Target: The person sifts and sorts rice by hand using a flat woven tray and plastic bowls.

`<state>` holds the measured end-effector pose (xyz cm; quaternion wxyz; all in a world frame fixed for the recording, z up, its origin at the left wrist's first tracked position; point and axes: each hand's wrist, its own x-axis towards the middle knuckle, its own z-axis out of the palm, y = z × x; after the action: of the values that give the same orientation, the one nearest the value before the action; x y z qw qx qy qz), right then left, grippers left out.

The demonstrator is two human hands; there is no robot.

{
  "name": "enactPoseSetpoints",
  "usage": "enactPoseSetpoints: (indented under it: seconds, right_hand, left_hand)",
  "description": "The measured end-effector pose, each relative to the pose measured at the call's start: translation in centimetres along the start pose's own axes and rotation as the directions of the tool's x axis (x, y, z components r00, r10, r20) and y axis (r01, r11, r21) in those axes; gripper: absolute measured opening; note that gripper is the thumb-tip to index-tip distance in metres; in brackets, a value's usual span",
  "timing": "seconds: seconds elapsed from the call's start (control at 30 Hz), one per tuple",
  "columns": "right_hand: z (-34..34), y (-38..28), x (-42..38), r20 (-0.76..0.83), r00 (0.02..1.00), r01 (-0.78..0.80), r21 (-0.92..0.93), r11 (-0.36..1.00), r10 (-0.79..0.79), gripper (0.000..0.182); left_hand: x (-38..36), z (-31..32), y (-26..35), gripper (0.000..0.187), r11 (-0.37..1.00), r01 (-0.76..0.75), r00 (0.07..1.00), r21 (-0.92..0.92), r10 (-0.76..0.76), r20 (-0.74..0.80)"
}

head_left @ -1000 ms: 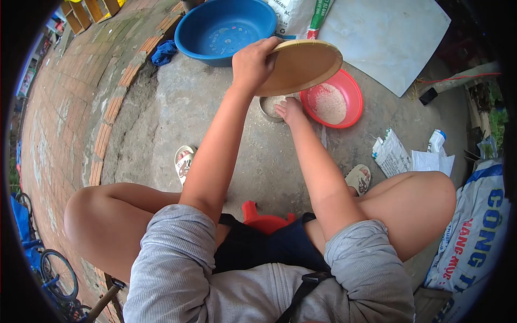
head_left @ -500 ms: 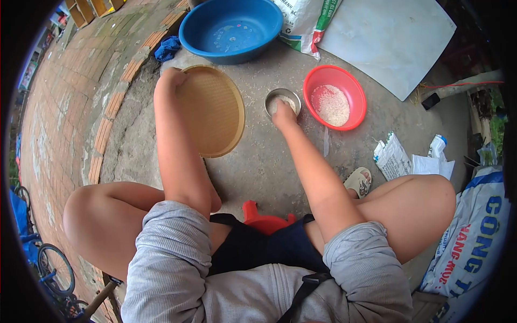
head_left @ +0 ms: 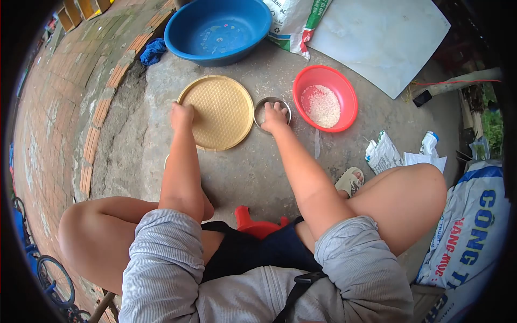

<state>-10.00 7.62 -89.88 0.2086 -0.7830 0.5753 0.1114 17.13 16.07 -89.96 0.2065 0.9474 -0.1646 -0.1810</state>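
My left hand [head_left: 182, 116] is closed on the left rim of a round woven bamboo tray [head_left: 221, 113]. The tray lies almost level, its weave bare on top. Just to its right stands a small metal bowl [head_left: 288, 113] with pale grains inside. Over this bowl is my right hand [head_left: 275, 117], fingers spread and reaching into it; the fingertips are partly hidden. Beside the bowl on the right, a red plastic basin [head_left: 351, 102] holds a heap of white rice grains [head_left: 323, 106].
A big blue basin [head_left: 186, 37] stands at the back, with a printed sack [head_left: 291, 24] and a pale flat board [head_left: 382, 43] to its right. Torn packaging [head_left: 383, 152] and a large printed bag [head_left: 466, 226] lie at right. Between my legs is a red stool [head_left: 258, 226].
The bamboo tray has gone from tilted to nearly flat and now meets the metal bowl's side. The fingers of my right hand have spread. The view has shifted slightly.
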Motion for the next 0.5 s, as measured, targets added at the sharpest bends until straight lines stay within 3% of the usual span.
enactPoseSetpoints:
  seconds: [0.1,0.23,0.43,0.5]
  right_hand:
    - [0.2,-0.2,0.0,0.037,0.998,-0.049,-0.002,0.999,0.049,0.071]
    - [0.8,-0.2,-0.2,0.062,0.996,-0.061,0.065,0.996,0.057,0.069]
    - [2.3,0.1,0.0,0.015,0.999,0.032,0.181,0.983,-0.036,0.055]
    - [2.6,0.1,-0.3,-0.030,0.999,0.028,0.225,0.974,-0.022,0.050]
  left_hand:
    - [1.1,1.3,-1.6,0.072,0.995,0.093,0.988,-0.019,-0.090,0.124]
    - [-0.9,2.6,-1.3,0.074,0.996,0.085,0.989,0.025,-0.088,0.119]
    - [-3.8,2.5,2.3,0.065,0.988,0.140,0.990,0.071,-0.139,-0.018]
    - [-3.9,3.2,3.3,0.058,0.998,-0.002,0.994,-0.066,-0.005,-0.108]
